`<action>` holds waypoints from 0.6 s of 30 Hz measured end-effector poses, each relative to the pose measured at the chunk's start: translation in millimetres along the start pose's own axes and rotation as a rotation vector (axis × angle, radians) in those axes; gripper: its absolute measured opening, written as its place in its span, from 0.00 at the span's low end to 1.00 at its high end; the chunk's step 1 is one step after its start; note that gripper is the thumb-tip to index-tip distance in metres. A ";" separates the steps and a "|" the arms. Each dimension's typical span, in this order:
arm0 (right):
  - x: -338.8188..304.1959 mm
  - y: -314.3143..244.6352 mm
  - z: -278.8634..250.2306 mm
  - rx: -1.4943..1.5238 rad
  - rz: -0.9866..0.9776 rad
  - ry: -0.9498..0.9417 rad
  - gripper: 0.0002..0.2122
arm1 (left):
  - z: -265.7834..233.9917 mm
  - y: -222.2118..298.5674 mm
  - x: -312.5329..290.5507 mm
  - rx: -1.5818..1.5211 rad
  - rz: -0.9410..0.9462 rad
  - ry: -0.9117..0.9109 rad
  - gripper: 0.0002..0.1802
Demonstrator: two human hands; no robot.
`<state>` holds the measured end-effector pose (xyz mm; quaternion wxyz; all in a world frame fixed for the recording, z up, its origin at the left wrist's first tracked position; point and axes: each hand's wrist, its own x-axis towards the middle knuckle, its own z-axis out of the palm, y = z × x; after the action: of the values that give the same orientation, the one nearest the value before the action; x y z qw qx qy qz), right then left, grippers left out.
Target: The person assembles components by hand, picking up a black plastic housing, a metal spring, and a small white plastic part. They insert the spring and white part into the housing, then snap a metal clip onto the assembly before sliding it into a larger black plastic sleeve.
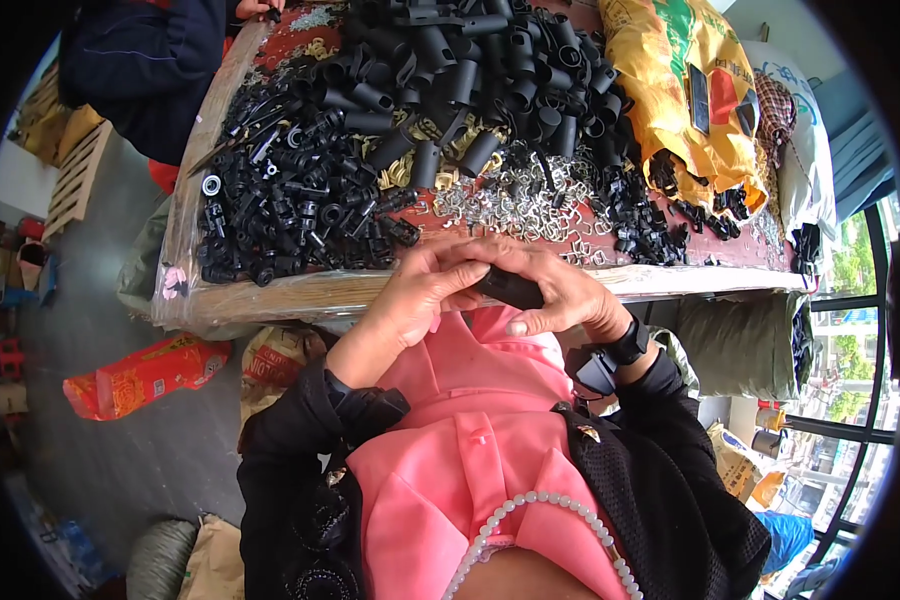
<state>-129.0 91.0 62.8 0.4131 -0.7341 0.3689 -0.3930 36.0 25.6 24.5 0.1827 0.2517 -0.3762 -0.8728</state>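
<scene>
Just over the table's front edge, my two hands meet around a black plastic tube (511,289). My left hand (432,288) is closed, its thumb and fingers pinching the tube's left end. Around the right end my right hand (562,290) is curled, thumb below and fingers over the top. Whatever lies inside the fingers is hidden. Beyond the hands, small silvery metal clips (520,203) are spread on the red tabletop. A heap of small black plastic fittings (305,190) lies to the left, and larger black tubes (425,160) are piled farther back.
The wooden table edge (270,299) is wrapped in clear film. A yellow woven sack (670,90) with black parts at its mouth stands back right, a phone (698,100) on it. Another person's dark sleeve (150,70) is at far left. A red bag (145,378) lies on the floor.
</scene>
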 end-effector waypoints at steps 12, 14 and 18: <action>-77.2 17.3 -16.3 -0.793 0.414 0.526 0.10 | -22.6 -7.8 5.4 0.614 0.194 0.231 0.23; -115.2 16.7 -31.7 -0.882 0.554 0.644 0.08 | -31.8 1.8 7.2 1.069 0.460 0.314 0.23; -208.8 2.6 -39.6 -0.937 1.114 0.708 0.08 | -41.0 12.2 11.5 1.748 0.723 0.429 0.21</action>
<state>-252.0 258.3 17.5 0.0565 -0.3713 0.9157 -0.1430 51.9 -11.3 5.9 0.2531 0.3216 -0.9055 -0.1121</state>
